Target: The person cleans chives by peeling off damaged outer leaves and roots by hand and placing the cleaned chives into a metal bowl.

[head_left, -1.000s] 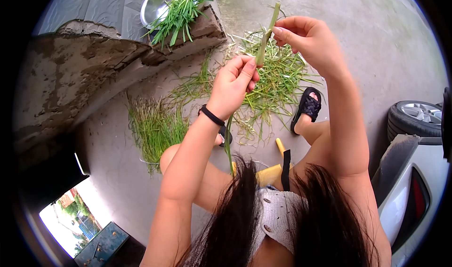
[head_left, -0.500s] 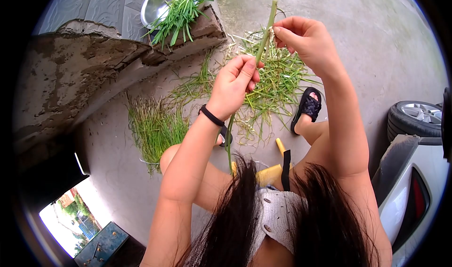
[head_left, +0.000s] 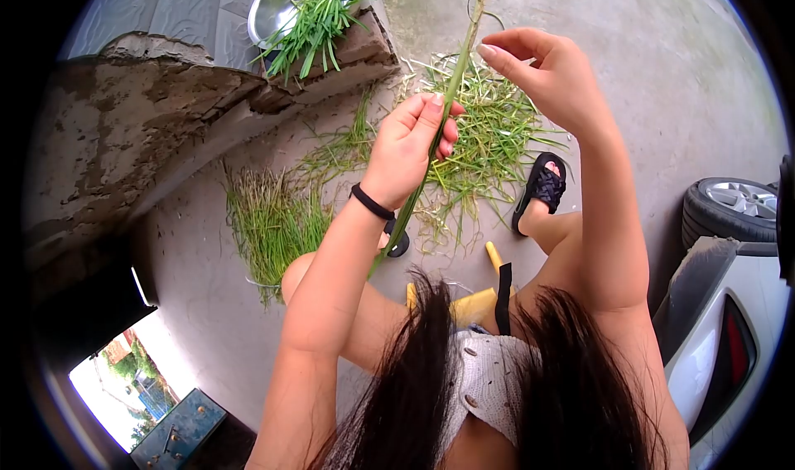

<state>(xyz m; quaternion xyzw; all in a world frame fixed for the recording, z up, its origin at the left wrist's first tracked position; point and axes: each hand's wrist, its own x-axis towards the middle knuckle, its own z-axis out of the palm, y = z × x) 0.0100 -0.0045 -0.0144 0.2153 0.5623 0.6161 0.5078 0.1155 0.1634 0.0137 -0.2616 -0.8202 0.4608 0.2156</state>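
My left hand [head_left: 411,143] pinches a long green stalk [head_left: 456,74], whose pale end points up and whose leaves hang down past my wrist. Just right of the stalk's upper part is my right hand [head_left: 542,72], with thumb and forefinger slightly apart and nothing visible between them. Beneath both hands a loose heap of green and pale trimmings [head_left: 489,143] lies on the ground. To the left is a denser bundle of grass-like stalks [head_left: 273,230]. Cut green leaves [head_left: 313,27] lie in and over the edge of a metal bowl [head_left: 263,14].
The bowl rests on a broken brick ledge [head_left: 364,56] at the upper left. A yellow stool [head_left: 474,308] is between my legs. At the right are a wheel [head_left: 737,201] and a silver car part [head_left: 704,337]. A blue cabinet [head_left: 178,433] stands at the lower left.
The stalk has turned, its leaves now hanging further left along my wrist. My right thumb and forefinger have come away from the stalk and parted. My left hand keeps its hold.
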